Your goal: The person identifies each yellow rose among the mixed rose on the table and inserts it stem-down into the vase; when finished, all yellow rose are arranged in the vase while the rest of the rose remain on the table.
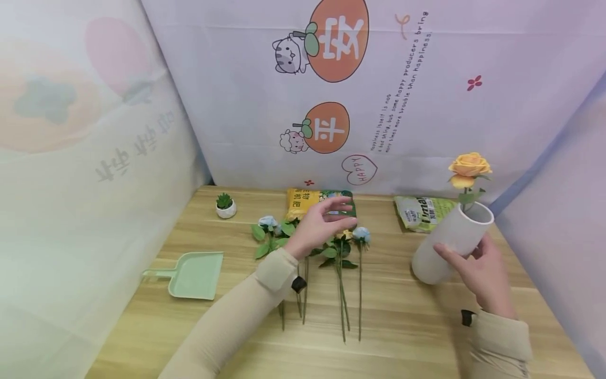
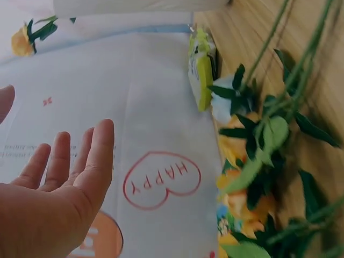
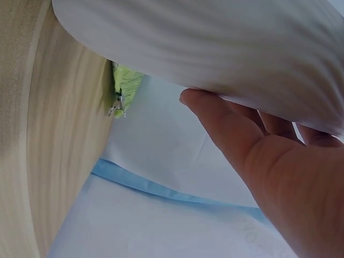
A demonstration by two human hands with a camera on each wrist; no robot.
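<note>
My right hand (image 1: pixel 487 273) grips a white vase (image 1: pixel 440 247), thumb on the near side and fingers around the far side. The vase leans to the right over the table, and a yellow rose (image 1: pixel 470 169) stands in its mouth. In the right wrist view the vase (image 3: pixel 204 48) fills the top, with the thumb against its wall. My left hand (image 1: pixel 324 223) hovers over the artificial flowers, fingers spread and holding nothing. Below it lie blue roses (image 1: pixel 362 235) and yellow roses (image 2: pixel 250 201) with green leaves and long stems; the hand and forearm hide some of them.
A green dustpan (image 1: pixel 196 276) lies at the left, with a small potted succulent (image 1: pixel 226 206) behind it. Along the back wall are a yellow-and-green packet (image 1: pixel 303 199) and a light green bag (image 1: pixel 416 216), the latter behind the vase. Printed cloth walls (image 1: pixel 246 105) enclose the wooden table (image 1: pixel 402 326).
</note>
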